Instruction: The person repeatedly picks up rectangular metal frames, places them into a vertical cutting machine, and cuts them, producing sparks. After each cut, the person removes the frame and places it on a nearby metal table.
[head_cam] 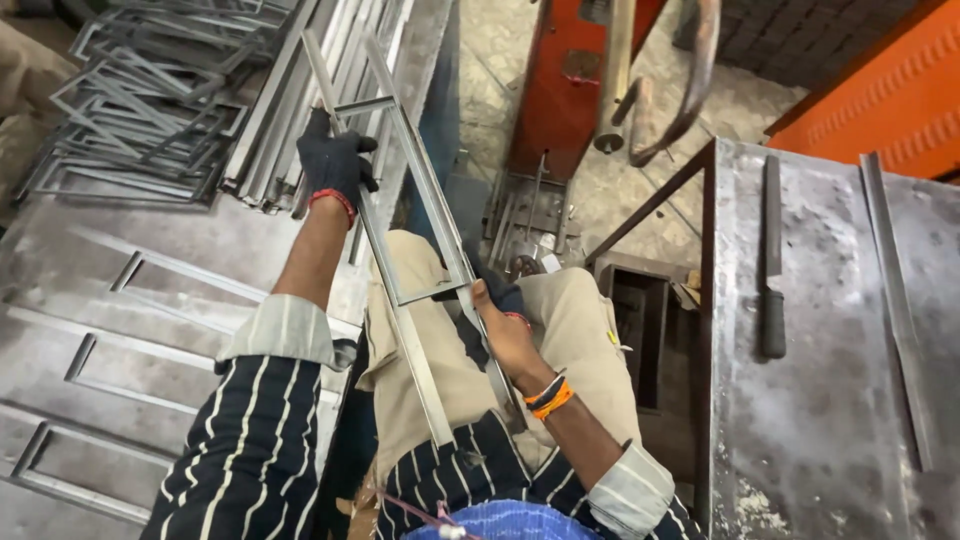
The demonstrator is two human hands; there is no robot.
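My gloved left hand (336, 162) grips the steel frame's (425, 270) far rail; my bare right hand (497, 325) clutches its near corner, over my lap, between left bench (150, 250) and right table (820, 400).

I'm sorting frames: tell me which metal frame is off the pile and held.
The ladder-like metal frame gripped by the gloved left hand and bare right hand; the other frames lie heaped.
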